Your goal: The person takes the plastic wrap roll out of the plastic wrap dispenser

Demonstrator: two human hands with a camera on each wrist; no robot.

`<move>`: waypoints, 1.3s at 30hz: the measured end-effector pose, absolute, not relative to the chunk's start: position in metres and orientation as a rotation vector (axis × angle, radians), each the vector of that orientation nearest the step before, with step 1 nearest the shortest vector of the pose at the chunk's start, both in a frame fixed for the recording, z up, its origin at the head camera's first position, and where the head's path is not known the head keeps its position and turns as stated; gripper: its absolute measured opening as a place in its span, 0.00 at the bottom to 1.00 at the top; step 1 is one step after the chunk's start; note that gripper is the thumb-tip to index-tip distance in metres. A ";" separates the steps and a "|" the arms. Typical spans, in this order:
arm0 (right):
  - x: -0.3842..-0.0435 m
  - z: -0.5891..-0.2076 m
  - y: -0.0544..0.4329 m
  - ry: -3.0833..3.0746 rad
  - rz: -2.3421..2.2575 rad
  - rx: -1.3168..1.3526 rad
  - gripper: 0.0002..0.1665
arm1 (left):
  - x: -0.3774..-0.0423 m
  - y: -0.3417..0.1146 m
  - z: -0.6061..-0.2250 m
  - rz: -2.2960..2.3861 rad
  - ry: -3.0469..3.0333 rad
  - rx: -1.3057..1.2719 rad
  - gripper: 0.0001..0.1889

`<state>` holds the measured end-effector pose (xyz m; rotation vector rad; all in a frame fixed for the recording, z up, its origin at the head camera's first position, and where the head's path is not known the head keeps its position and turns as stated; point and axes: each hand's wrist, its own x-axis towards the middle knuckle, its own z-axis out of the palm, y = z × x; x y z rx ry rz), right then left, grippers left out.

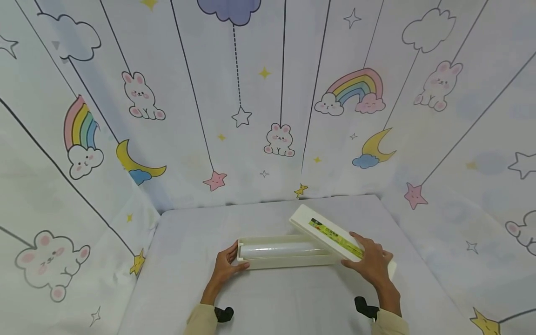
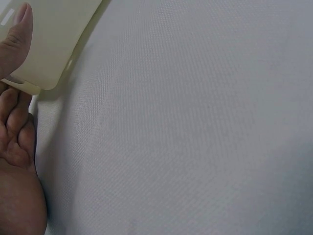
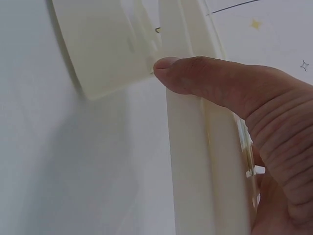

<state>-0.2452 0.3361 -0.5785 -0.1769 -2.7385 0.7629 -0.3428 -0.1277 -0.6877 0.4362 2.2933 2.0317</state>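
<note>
A long cream plastic wrap dispenser box (image 1: 289, 262) lies on the table with its top uncovered. Inside it rests a shiny roll of clear film (image 1: 276, 250). My left hand (image 1: 226, 265) grips the box's left end, thumb on the front wall and the other fingers around the end. My right hand (image 1: 370, 263) holds the white lid (image 1: 324, 238), tilted above the box's right end. A yellow-green label runs along the lid. In the right wrist view, my thumb presses the lid's edge (image 3: 193, 156), with the box end (image 3: 98, 54) beyond it. The lid hides the roll's right end.
The white cloth-covered table (image 1: 188, 242) extends on every side of the box. Behind and beside it hang white curtains (image 1: 251, 158) printed with rabbits, stars and rainbows. Dark wrist mounts (image 1: 224, 314) sit at both sleeves.
</note>
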 end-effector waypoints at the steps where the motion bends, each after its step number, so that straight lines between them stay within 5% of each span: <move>1: -0.245 -0.579 0.337 -2.736 0.763 -0.182 0.55 | -0.343 -0.128 -0.689 2.030 2.302 0.445 0.51; 39: -0.233 -0.573 0.347 -2.762 0.808 -0.345 0.59 | -0.341 -0.130 -0.692 2.016 2.382 0.595 0.49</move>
